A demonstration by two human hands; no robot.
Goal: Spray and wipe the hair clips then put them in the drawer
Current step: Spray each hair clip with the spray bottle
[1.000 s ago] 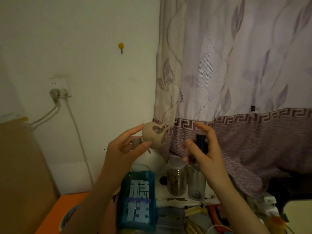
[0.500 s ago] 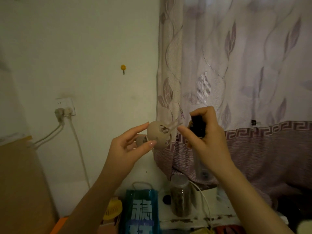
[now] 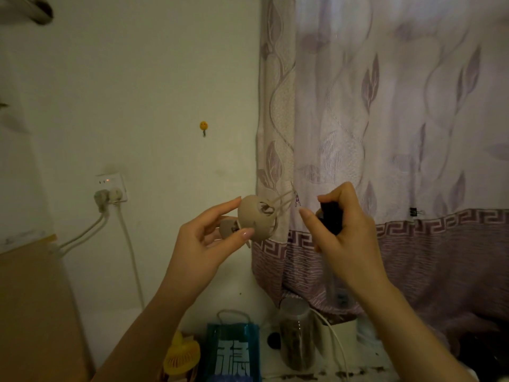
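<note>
Before the curtain [image 3: 385, 133], left hand [image 3: 203, 244] is pinching a clip [image 3: 254, 220], exposing it to the sprayer [image 3: 332, 217] that right hand [image 3: 349, 232] is gripping.

Left hand [image 3: 205, 241] pinches beige clip [image 3: 254, 217] mid-frame; right hand [image 3: 344, 230] grips spray bottle [image 3: 332, 216] just right of it. Curtain [image 3: 399, 133] behind, jar [image 3: 296, 334] and blue bag [image 3: 232, 351] below.

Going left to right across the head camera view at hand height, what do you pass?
Wall socket → left hand → beige hair clip pinched in it → spray bottle → right hand gripping it → small black binder clip on the curtain.
</note>
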